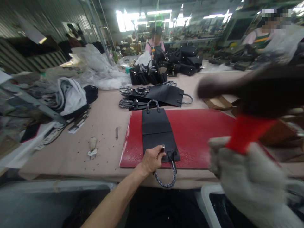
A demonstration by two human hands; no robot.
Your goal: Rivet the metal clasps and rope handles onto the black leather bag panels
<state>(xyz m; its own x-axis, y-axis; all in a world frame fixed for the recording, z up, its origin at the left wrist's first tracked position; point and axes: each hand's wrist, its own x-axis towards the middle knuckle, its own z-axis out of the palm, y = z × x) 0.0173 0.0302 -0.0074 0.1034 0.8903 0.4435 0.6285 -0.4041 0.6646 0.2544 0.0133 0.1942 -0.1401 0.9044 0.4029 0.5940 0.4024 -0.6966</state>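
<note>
A black bag panel [156, 126] with a looped handle at each end lies across a red board [194, 136]. My left hand [153, 159], bare, pinches a small metal punch [163, 148] upright on the panel beside the near handle [174, 177]. Raised at the right, close to the camera, my right hand [249, 180] wears a pale glove and is closed round the red grip of a hammer [263, 91]. The hammer is blurred by motion, its dark head above the board's right part.
Behind the board lie more black panels with handles [163, 95], and black bags [148, 74] stand farther back. A wooden-handled tool [93, 144] and a small metal rod [117, 133] rest at the left. Two people work across the table. Brown pieces lie at the right.
</note>
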